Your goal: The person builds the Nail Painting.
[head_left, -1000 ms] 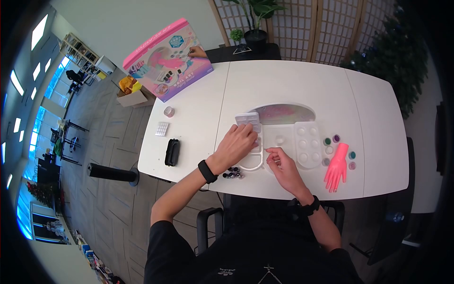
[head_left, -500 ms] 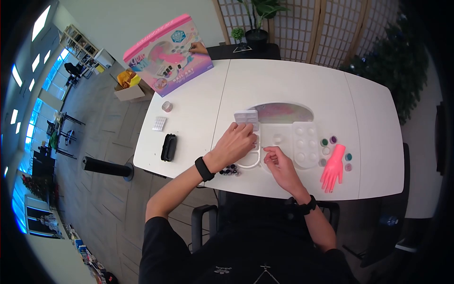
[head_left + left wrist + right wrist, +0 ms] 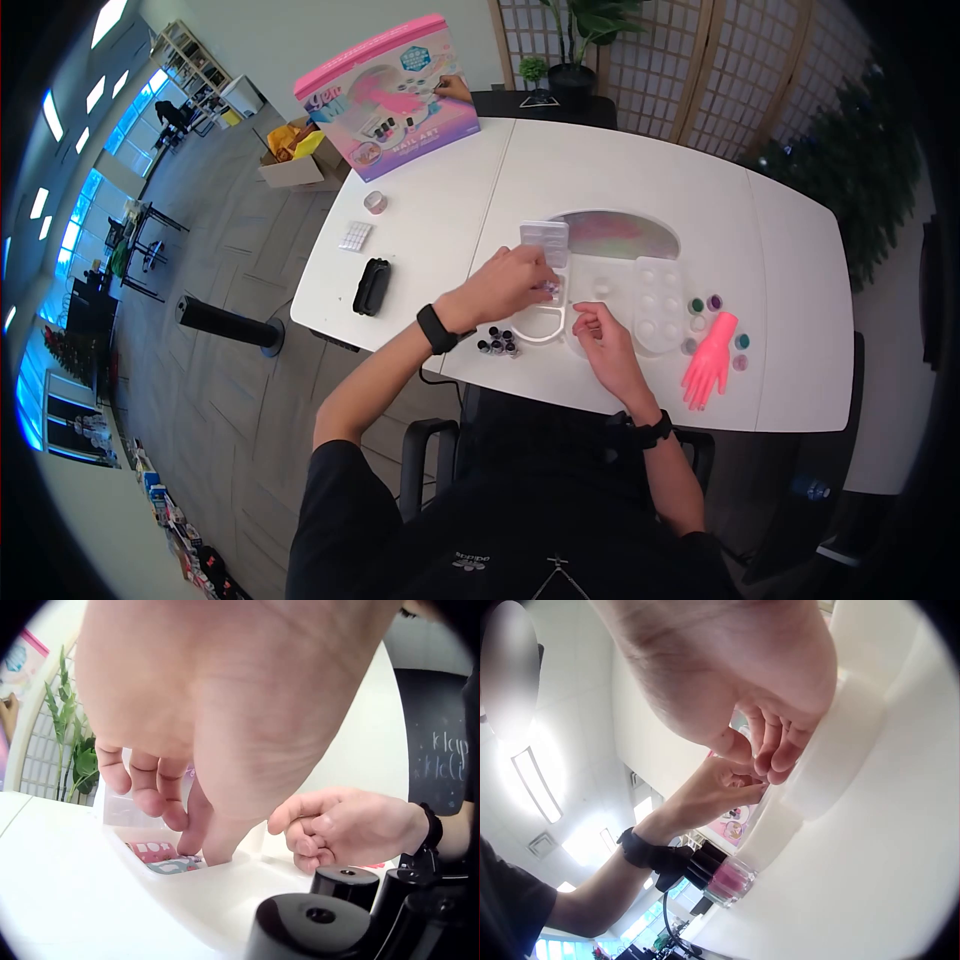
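Observation:
My left hand (image 3: 500,288) reaches into a compartment of the white tray (image 3: 540,324). In the left wrist view, the thumb and index finger of that hand (image 3: 217,712) come down close together at a pink patterned piece (image 3: 154,850) and a teal one (image 3: 174,866); whether they pinch either is hidden. A clear lid-like piece (image 3: 543,238) stands behind the fingers. Right of the compartments, my right hand (image 3: 612,352) hovers over the tray's near part, its fingers loosely curled and holding nothing. The right wrist view shows this hand (image 3: 742,675) palm side, beside the white tray edge.
Small black-capped bottles (image 3: 498,342) stand near the front edge. To the right are a white palette (image 3: 660,300), small coloured pots (image 3: 714,301) and a pink model hand (image 3: 709,362). A black case (image 3: 371,287) and pink box (image 3: 400,100) are at left.
My left hand has moved slightly toward me, from the clear piece to the compartment before it. The right hand keeps nearly the same pose. The head view has shifted.

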Action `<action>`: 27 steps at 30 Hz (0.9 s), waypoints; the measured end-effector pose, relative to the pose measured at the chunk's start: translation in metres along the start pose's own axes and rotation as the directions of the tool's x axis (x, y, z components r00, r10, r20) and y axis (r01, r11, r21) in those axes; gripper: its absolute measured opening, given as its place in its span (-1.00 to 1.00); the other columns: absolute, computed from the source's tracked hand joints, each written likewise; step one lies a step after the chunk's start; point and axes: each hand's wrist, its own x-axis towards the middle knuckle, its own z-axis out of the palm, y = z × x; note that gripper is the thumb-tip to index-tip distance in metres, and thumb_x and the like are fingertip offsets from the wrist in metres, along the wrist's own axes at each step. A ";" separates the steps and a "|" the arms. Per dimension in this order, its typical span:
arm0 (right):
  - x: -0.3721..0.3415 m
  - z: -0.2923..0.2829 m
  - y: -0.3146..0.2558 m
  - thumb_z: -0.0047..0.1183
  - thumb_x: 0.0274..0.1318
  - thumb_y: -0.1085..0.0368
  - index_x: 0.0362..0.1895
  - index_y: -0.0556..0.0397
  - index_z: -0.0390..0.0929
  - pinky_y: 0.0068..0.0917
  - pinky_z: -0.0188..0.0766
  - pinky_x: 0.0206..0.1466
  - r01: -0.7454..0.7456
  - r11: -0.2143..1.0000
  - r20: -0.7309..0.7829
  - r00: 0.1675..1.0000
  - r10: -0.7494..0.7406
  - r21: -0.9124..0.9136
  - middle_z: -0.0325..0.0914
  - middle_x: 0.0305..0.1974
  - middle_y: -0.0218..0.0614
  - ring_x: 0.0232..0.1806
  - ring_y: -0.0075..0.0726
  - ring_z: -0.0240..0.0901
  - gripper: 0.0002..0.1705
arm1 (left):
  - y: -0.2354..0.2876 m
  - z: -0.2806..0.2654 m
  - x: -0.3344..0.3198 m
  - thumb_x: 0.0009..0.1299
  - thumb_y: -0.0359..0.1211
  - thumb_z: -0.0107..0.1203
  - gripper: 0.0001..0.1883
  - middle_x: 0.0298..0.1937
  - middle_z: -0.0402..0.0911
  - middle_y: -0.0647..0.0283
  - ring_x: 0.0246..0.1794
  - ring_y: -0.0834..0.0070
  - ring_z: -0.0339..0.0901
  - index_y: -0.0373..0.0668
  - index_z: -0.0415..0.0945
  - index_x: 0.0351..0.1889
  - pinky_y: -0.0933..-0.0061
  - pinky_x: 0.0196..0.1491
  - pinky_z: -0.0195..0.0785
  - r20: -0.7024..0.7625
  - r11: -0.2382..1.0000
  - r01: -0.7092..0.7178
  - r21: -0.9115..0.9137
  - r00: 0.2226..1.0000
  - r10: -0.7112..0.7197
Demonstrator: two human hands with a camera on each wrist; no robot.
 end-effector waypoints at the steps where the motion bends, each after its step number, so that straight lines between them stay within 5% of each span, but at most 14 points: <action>1: 0.000 -0.001 -0.001 0.15 0.56 0.39 0.33 0.12 0.56 -0.32 0.64 0.10 -0.003 1.000 0.003 1.000 0.003 -0.001 0.73 -0.10 -0.23 -0.05 -0.26 0.71 -0.65 | -0.008 -0.013 -0.003 0.51 -0.33 0.39 -0.71 0.06 0.65 0.15 0.08 0.18 0.66 -0.09 0.79 0.16 0.15 0.16 0.49 -0.040 0.993 0.021 -0.112 0.999 -0.026; 2: 0.000 -0.001 0.000 0.15 0.57 0.38 0.33 0.12 0.56 -0.32 0.64 0.11 -0.007 1.000 0.004 1.000 0.007 -0.002 0.73 -0.11 -0.23 -0.05 -0.26 0.71 -0.65 | -0.013 -0.027 -0.011 0.52 -0.35 0.38 -0.69 0.08 0.65 0.13 0.08 0.16 0.66 -0.10 0.77 0.21 0.15 0.16 0.52 -0.077 0.974 0.036 -0.224 0.996 -0.054; 6: 0.000 0.001 0.000 0.15 0.58 0.37 0.30 0.13 0.58 -0.32 0.63 0.13 -0.007 1.000 -0.010 1.000 0.007 -0.004 0.72 -0.11 -0.24 -0.06 -0.26 0.70 -0.68 | -0.023 -0.068 -0.073 0.55 -0.45 0.31 -0.58 0.25 0.65 0.07 0.15 0.10 0.66 -0.16 0.65 0.37 0.13 0.26 0.56 -0.031 0.928 0.338 -0.156 0.938 -0.346; 9: 0.000 0.001 -0.001 0.14 0.58 0.37 0.30 0.13 0.58 -0.31 0.63 0.14 -0.012 1.000 -0.007 1.000 0.012 -0.019 0.72 -0.11 -0.24 -0.06 -0.27 0.69 -0.69 | -0.032 -0.052 -0.125 0.55 -0.42 0.33 -0.53 0.30 0.65 0.06 0.27 0.05 0.63 -0.14 0.61 0.42 0.09 0.34 0.53 -0.061 0.931 0.363 -0.044 0.929 -0.365; 13: 0.003 0.002 0.004 0.14 0.58 0.37 0.30 0.13 0.58 -0.33 0.61 0.13 0.016 0.999 0.006 1.000 -0.016 -0.033 0.71 -0.12 -0.28 -0.07 -0.31 0.66 -0.68 | -0.032 -0.021 -0.146 0.50 -0.30 0.43 -0.19 0.64 0.46 0.00 0.63 -0.07 0.37 -0.18 0.31 0.68 0.04 0.65 0.29 0.085 0.901 0.414 -0.132 0.910 -0.405; 19: 0.002 0.001 0.003 0.13 0.59 0.34 0.30 0.14 0.58 -0.36 0.57 0.11 -0.002 1.000 0.015 1.000 0.002 -0.022 0.69 -0.13 -0.31 -0.09 -0.35 0.61 -0.68 | -0.041 -0.001 -0.130 0.48 -0.30 0.45 -0.12 0.60 0.52 0.09 0.60 -0.01 0.39 -0.14 0.24 0.71 0.07 0.62 0.33 0.031 0.930 0.339 -0.141 0.941 -0.338; 25: 0.001 0.004 -0.002 0.11 0.58 0.36 0.30 0.14 0.58 -0.40 0.56 0.08 -0.021 0.999 -0.005 1.000 0.021 -0.033 0.68 -0.13 -0.32 -0.08 -0.39 0.61 -0.68 | -0.039 -0.015 -0.122 0.45 -0.28 0.49 -0.13 0.45 0.65 0.16 0.41 0.05 0.55 -0.16 0.27 0.66 0.07 0.49 0.47 0.050 0.900 0.420 -0.118 0.908 -0.417; 27: 0.000 0.003 -0.010 0.09 0.58 0.40 0.31 0.14 0.57 -0.45 0.54 0.12 -0.050 0.998 0.008 0.999 0.050 -0.031 0.65 -0.13 -0.38 -0.05 -0.48 0.60 -0.68 | -0.036 -0.022 -0.123 0.43 -0.29 0.51 -0.14 0.42 0.66 0.16 0.31 0.10 0.61 -0.17 0.28 0.63 0.08 0.43 0.52 -0.065 0.884 0.428 -0.187 0.893 -0.446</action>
